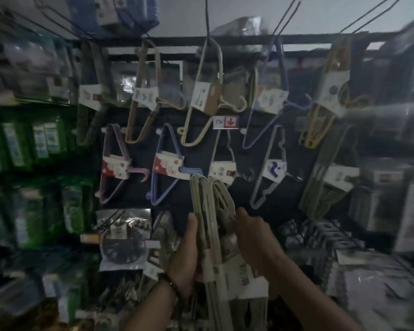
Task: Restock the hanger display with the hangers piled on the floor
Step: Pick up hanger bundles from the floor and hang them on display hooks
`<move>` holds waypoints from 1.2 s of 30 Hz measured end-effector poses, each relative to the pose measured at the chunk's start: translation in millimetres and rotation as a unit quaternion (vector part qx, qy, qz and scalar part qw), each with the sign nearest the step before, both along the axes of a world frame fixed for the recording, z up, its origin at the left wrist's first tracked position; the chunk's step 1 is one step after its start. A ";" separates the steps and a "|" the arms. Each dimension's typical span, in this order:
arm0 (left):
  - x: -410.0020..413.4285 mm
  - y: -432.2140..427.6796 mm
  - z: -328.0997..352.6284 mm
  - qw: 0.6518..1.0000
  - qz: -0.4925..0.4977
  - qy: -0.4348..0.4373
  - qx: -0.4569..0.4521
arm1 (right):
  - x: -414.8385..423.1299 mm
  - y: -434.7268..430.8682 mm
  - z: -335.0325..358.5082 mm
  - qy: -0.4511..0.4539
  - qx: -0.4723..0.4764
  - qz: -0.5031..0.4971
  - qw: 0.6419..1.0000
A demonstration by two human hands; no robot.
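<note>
A bundle of pale beige plastic hangers point(210, 206), banded with white paper labels point(244, 278), is being held upright in front of the dark display panel point(201, 144). Its curved tops are reaching up to just beneath the lower row of hanging stock. The left hand point(185, 256) is grasping the bundle from the left side, with the thumb lying up along the hangers and a dark beaded bracelet point(170, 285) sitting on the wrist. The right hand point(251, 232) is gripping the bundle's right side a little higher, fingers wrapped around the plastic.

Other labelled bundles are hanging on the panel's hooks: blue wire-thin hangers point(167, 168) just left of the held tops, pink ones point(112, 163) further left, cream ones point(201, 91) above, and yellow ones point(320, 115) at upper right. Blurred green packets point(22, 144) are filling the shelves on the left.
</note>
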State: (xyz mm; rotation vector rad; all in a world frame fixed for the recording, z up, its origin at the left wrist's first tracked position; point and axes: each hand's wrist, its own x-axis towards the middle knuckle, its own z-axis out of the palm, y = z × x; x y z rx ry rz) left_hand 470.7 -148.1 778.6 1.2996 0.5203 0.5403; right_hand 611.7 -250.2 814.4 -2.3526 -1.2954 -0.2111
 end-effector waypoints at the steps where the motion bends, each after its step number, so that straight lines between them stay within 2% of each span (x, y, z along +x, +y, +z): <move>1: 8.0 -0.4 1.6 0.999 0.034 0.010 0.009 | 12.5 -4.2 -0.6 0.015 0.016 -0.004 1.000; 3: 22.2 4.8 6.2 0.987 0.137 0.033 0.081 | 34.0 -11.2 -1.7 0.058 0.077 -0.015 0.995; 6: 32.3 28.9 15.3 0.945 0.254 0.056 0.199 | 58.0 -14.3 -1.7 0.141 0.175 0.023 0.974; 9: 29.0 72.1 25.1 0.894 0.305 0.055 0.323 | 74.2 -7.2 12.1 0.124 0.181 0.035 0.975; 11: 23.8 102.1 34.9 0.872 0.294 0.057 0.386 | 83.9 6.8 23.0 0.121 0.132 0.038 0.983; 14: 14.1 142.5 50.4 0.862 0.238 0.045 0.446 | 99.0 36.2 40.9 0.076 0.068 0.022 0.995; 20: 11.0 186.0 78.7 0.829 0.125 -0.008 0.545 | 110.7 94.9 85.9 -0.022 0.055 -0.024 0.998; 23: 22.9 200.7 88.1 0.827 0.058 0.002 0.560 | 102.3 113.3 105.4 -0.030 0.093 -0.044 0.994; 27: 38.7 212.3 92.8 0.818 0.004 -0.033 0.574 | 90.7 116.8 108.0 -0.069 0.141 -0.096 0.983; 31: 62.4 219.6 92.6 0.828 -0.023 -0.033 0.559 | 91.3 118.9 100.0 -0.140 0.123 -0.148 0.971; 36: 76.5 214.3 94.3 0.827 -0.017 -0.046 0.560 | 116.3 138.7 95.7 -0.111 0.128 -0.145 0.975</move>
